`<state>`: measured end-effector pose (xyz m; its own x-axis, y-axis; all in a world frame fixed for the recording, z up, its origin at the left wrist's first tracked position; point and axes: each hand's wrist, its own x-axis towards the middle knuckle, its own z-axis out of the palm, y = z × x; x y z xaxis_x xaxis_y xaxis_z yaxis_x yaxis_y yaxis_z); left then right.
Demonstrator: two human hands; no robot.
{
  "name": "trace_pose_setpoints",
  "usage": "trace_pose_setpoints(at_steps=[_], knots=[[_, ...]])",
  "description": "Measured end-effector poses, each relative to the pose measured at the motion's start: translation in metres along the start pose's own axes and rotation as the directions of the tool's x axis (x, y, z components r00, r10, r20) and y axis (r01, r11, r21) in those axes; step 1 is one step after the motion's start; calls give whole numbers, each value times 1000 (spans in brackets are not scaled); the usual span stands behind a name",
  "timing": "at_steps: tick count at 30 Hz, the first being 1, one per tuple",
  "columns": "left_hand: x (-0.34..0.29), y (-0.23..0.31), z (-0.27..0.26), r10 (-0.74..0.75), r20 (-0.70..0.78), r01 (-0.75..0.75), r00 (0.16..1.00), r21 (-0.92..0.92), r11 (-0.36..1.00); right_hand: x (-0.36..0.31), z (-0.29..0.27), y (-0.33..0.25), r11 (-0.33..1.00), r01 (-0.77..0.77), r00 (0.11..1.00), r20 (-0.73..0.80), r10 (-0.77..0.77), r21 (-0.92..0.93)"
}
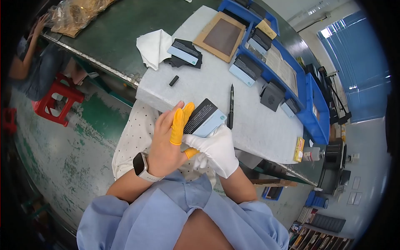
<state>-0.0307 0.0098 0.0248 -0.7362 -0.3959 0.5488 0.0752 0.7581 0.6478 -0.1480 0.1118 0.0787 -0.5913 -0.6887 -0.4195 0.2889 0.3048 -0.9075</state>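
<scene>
My right hand [217, 151], in a white glove, grips a flat black and light blue card [204, 118] by its lower edge, just past the table's near edge. Beside the card's left side is my left hand [170, 132]. Its fingers are stretched out, with yellow finger cots on two fingers and the thumb; whether they touch the card I cannot tell. A black marker pen [231, 107] lies uncapped on the white foam sheet [196, 85], right of the card. Its black cap [173, 81] lies further left.
Similar cards [183, 53] rest on black pieces beside a white cloth [152, 48]. A brown-framed panel [220, 36] lies behind. More card stacks [246, 69] stand along blue trays [303, 79] at right. At far left, a person sits by a red stool [58, 98].
</scene>
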Motion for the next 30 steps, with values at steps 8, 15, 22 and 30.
trace_pose_setpoints(at_steps=[8, 15, 22, 30], knots=[[-9, -6, 3, -132, 18, 132, 991, -273, 953, -8, -5, -23, 982, 186, 942, -283, -181, -9], [-3, -3, -16, -67, 175, 116, 982, -291, 950, 15, -54, -14, 936, 352, 812, -489, -319, -26], [-9, 0, -23, -95, 266, 190, 959, -358, 914, 24, -51, -19, 932, 361, 876, -334, -347, -19], [-5, -5, -8, -131, 107, 154, 986, -245, 957, 10, -38, -8, 917, 382, 911, -122, -394, -113]])
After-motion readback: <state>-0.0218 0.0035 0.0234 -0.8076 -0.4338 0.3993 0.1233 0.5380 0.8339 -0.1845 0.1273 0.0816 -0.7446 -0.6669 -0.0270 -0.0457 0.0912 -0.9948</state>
